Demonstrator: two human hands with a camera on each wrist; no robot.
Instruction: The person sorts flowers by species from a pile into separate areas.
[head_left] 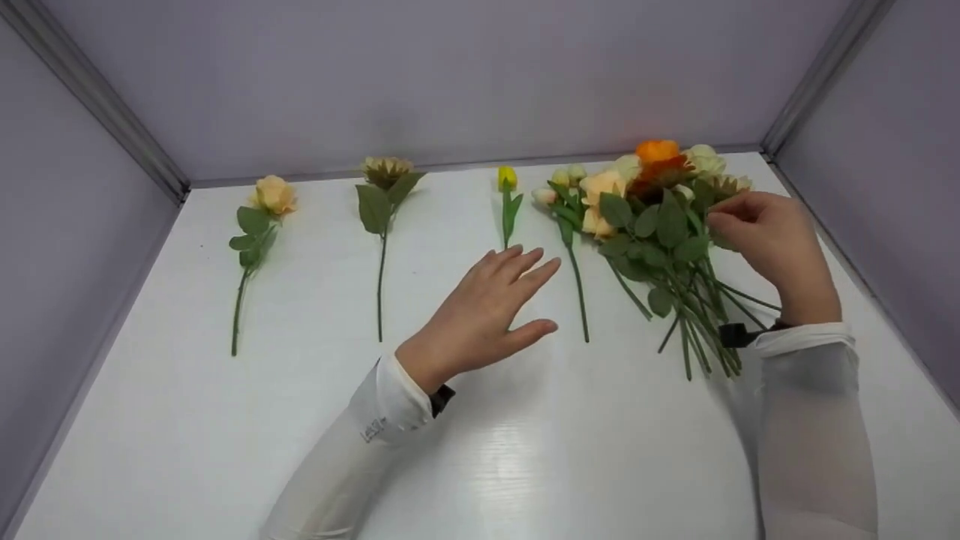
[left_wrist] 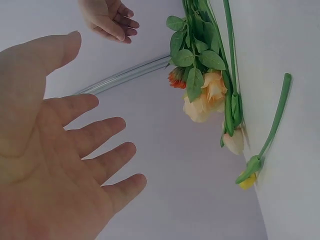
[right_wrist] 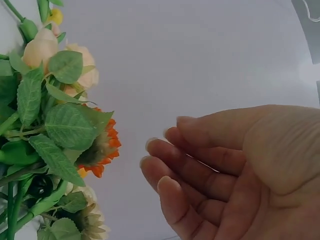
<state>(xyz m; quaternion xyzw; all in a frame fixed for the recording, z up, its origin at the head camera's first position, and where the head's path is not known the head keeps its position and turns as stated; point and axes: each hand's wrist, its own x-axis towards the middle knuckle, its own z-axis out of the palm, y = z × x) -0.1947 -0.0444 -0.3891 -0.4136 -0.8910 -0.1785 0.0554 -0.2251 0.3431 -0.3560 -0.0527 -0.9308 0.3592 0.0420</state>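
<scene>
My left hand (head_left: 484,311) hovers over the middle of the table with fingers spread and holds nothing. Just beyond its fingertips lies a yellow tulip (head_left: 508,180), its lower stem hidden behind the hand. My right hand (head_left: 776,232) is raised at the right edge of a pile of flowers (head_left: 660,225); the right wrist view shows its fingers (right_wrist: 192,172) loosely bent with nothing between them. That pile mixes an orange flower (head_left: 660,152), peach roses (head_left: 602,184) and green leaves, with stems pointing toward me. A pale tulip stem (head_left: 576,277) lies at the pile's left side.
Farther left, a peach rose (head_left: 274,196) and a cream flower with broad leaves (head_left: 386,171) lie singly on the white table (head_left: 300,405). Grey panels (head_left: 450,82) enclose the table at the back and both sides.
</scene>
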